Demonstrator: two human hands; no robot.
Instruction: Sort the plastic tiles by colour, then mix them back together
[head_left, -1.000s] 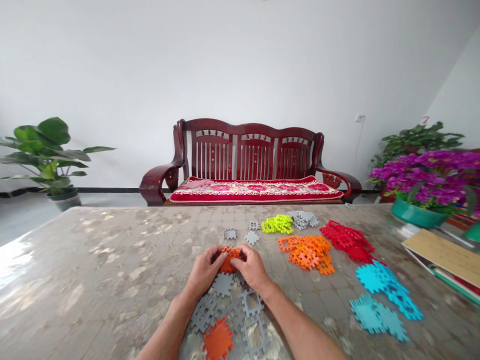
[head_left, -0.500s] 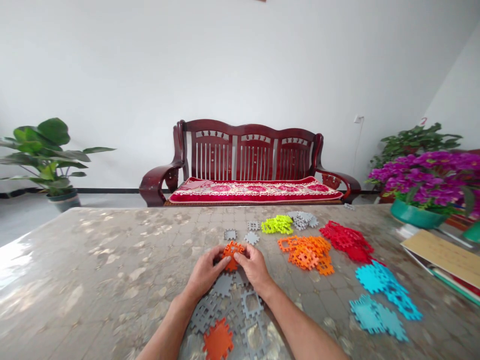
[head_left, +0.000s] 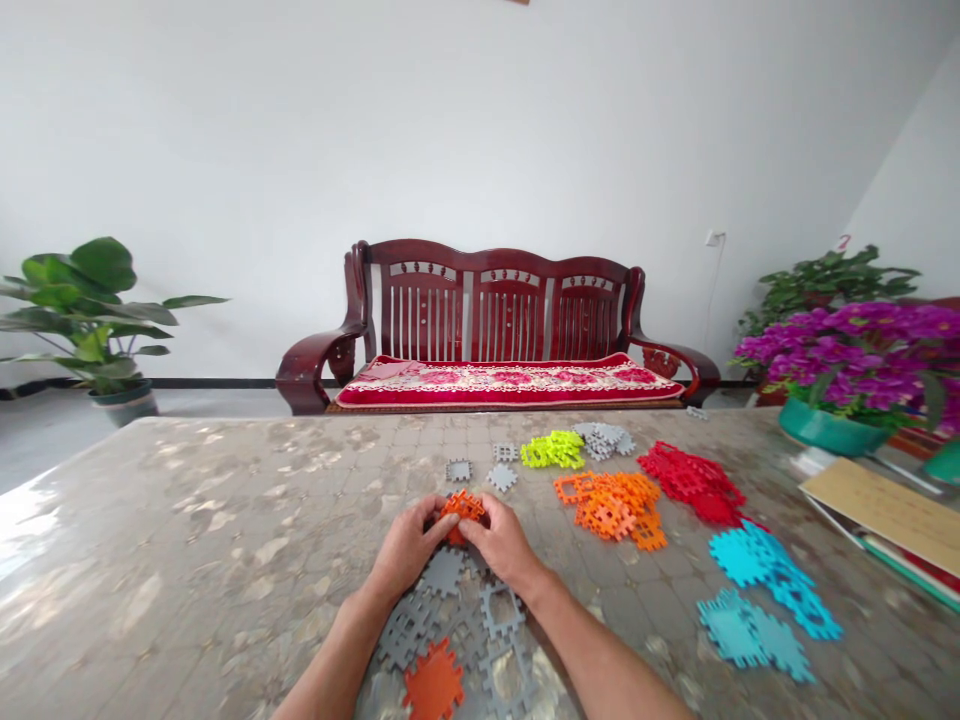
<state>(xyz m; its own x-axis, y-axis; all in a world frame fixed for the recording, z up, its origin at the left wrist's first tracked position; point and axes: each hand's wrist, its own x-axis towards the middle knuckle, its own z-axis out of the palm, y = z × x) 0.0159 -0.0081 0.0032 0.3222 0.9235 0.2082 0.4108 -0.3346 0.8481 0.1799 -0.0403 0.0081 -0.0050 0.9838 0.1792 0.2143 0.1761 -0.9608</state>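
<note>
Both thumbs press on an orange interlocking plastic piece with notched edges. My left hand grips it from the left, fingers curled behind. Around its right side closes my right hand. Whether it is one piece or several joined is partly hidden by the fingers. Just below, between my forearms, lie several grey notched pieces, some solid and some with open centres. Among them sits a flat orange-red square piece. Beyond my hands are two grey pieces, a square one and a rounded one.
Sorted piles lie to the right: yellow-green pieces, orange pieces, red pieces and blue pieces. A cardboard-coloured book and a green flower pot stand at the table's right side. A wooden bench is behind the table.
The orange piece has tipped, its top now showing flatter and lower between my hands. My thumbs have shifted slightly on it. The piles have stayed put.
</note>
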